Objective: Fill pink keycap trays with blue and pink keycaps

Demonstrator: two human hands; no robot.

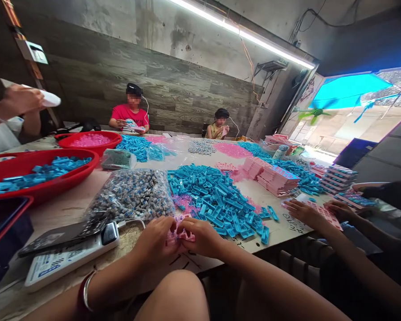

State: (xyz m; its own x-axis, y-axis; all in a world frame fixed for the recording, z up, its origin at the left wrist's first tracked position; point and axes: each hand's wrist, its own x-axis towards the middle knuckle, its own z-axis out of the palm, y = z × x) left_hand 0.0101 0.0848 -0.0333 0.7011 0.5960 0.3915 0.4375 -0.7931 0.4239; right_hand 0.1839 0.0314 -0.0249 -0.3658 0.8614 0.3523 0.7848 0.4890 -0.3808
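My left hand and my right hand meet at the table's near edge, fingers closed on a small pink plastic tray between them. Fingers cover much of the tray, so its full shape is hidden. Just beyond my right hand spreads a heap of blue plastic pieces, with translucent pink bits at its left side. Behind my left hand lies a clear plastic bag full of small grey, white and blue parts.
At left are a red basin of blue pieces, a phone and a white power bank. Stacked pink trays stand right of the heap. A co-worker's hands hold a pink sheet at right; two people sit across the table.
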